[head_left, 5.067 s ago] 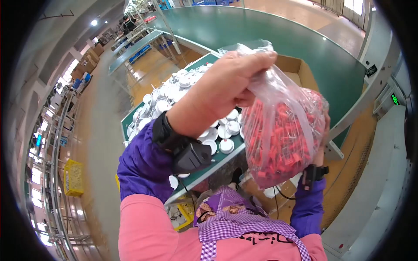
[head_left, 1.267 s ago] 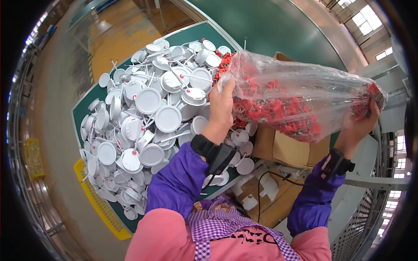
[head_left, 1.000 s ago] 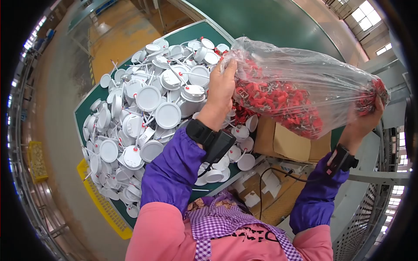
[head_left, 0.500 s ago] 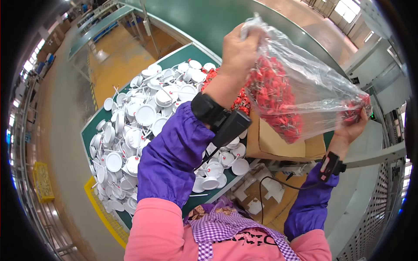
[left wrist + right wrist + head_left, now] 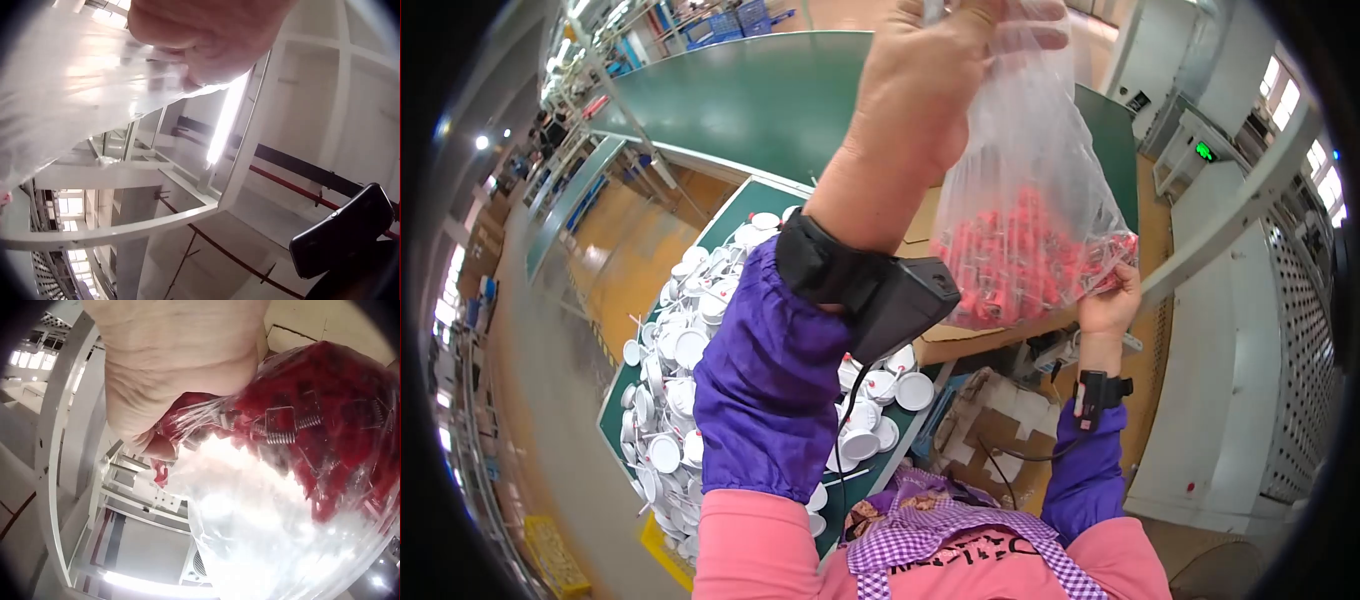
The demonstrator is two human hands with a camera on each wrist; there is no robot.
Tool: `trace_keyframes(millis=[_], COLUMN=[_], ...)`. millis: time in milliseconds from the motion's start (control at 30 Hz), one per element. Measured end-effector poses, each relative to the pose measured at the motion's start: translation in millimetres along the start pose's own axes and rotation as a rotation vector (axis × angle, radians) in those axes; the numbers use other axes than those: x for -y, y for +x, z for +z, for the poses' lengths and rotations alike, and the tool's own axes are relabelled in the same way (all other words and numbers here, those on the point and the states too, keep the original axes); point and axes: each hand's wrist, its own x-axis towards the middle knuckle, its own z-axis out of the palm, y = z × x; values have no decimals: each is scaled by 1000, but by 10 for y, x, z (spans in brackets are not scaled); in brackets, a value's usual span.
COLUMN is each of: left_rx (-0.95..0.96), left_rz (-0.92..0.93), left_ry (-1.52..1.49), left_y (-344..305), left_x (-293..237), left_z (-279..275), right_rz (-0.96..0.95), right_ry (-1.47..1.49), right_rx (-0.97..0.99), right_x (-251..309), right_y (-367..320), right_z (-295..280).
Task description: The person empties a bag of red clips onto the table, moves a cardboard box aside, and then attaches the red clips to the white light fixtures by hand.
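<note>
My left hand (image 5: pixel 920 110) is raised high and grips the gathered top of a clear plastic bag (image 5: pixel 1025 130). Red plastic pieces with small metal coil springs (image 5: pixel 1010 260) fill the bag's lower part. Low on the right, my right hand (image 5: pixel 1110 303) holds a bottom corner of the bag with some pieces bunched in it. In the left wrist view, the hand (image 5: pixel 212 31) has the stretched film (image 5: pixel 56 94) beneath it. Close up in the right wrist view, the right hand (image 5: pixel 175 369) grasps the corner beside the springs and red pieces (image 5: pixel 325 419).
White round light fittings (image 5: pixel 690 350) with short cables lie heaped on a green-topped table, partly behind the left arm. An open cardboard box (image 5: pixel 990 345) stands behind the bag. A white metal post (image 5: pixel 1230 230) slants along the right. Past the table stretches a long green surface (image 5: pixel 750 100).
The left hand has risen, so the bag went from lying slanted to hanging nearly upright, its red pieces settling down. The right hand came lower and inward. Red pieces seen on the table are now hidden.
</note>
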Motion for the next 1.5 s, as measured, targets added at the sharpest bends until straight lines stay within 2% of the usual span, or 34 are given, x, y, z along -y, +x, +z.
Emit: trace_keyframes(millis=[33, 100, 133, 200, 233, 267, 333, 433, 467, 533, 567, 633, 700, 800, 833, 867, 933, 1000, 1067, 1100, 1133, 1200, 1233, 1267, 1333, 1400, 1467, 1500], left_rx=[17, 276, 288, 151, 296, 300, 276, 214, 183, 121, 82, -13, -105, -231, -274, -317, -277, -105, -36, 52, 34, -43, 21, 16, 118, 9, -119, -171], left_rz=[-19, 108, 97, 43, -58, -73, -171, -243, -277, -329, -354, -402, -449, -496, -509, -518, -632, -841, -879, -914, -930, -1044, -1039, -1049, -1093, -1205, -1270, -1224], left_ry=[-6, -17, -23, -97, -354, -355, -215, -147, -151, -168, -173, -164, -146, -122, -116, -112, 28, 273, 375, 467, 456, 667, 780, 769, 953, 923, 951, 1040], left_y=[24, 61, 42, -43, -142, -219, -411, -788, -956, -889, -1127, -1724, -2016, -2397, -2486, -2548, -2854, -3112, -3501, -3758, -3921, -4221, -4407, -4576, -4935, -5284, -5670, -5841], left_x=[26, 46, 24, -44, -92, -116, -117, 7, 54, 309, 315, 167, 160, 88, 130, 118, 147, 125, 188, 73, 63, 35, 76, 114, 199, 426, 746, 941], left_z=[61, 153, 268, 526, 669, 782, 978, 1237, 1329, 1514, 1518, 1638, 1764, 1903, 1973, 1959, 1820, 1688, 1470, 1319, 1289, 1275, 1182, 1074, 878, 663, 423, 319], right_rz=[-29, -60, -72, -52, 10, 70, 135, 491, 505, 591, 636, 682, 736, 802, 823, 794, 737, 853, 593, 680, 706, 725, 785, 799, 949, 934, 1163, 1181], right_ry=[-7, 4, 14, 44, -42, -124, -148, -463, -450, -842, -917, -945, -962, -854, -887, -748, -902, -942, -1037, -1003, -996, -951, -971, -972, -942, -1029, -885, -961], right_rx=[-27, 4, 53, 41, 88, 138, 169, 374, 352, 459, 578, 578, 614, 682, 808, 657, 887, 875, 1039, 993, 988, 909, 889, 882, 724, 737, 491, 513], right_x=[59, 210, 282, 512, 642, 740, 972, 1259, 1374, 1584, 1694, 1827, 1850, 1661, 1507, 1366, 1007, 773, 525, 465, 388, 225, 157, 75, -96, -319, -516, -515], right_y=[-41, -240, -350, -595, -731, -833, -1010, -1222, -1330, -1472, -1416, -1407, -1487, -1812, -1875, -2081, -2210, -2410, -2654, -2825, -2951, -3275, -3393, -3472, -3650, -3778, -3897, -3784], right_z=[-69, -88, -37, -12, -19, -67, -286, -461, -423, -335, -540, -659, -612, -403, -409, -328, -389, -320, -640, -541, -605, -804, -892, -933, -996, -1287, -1559, -1595])
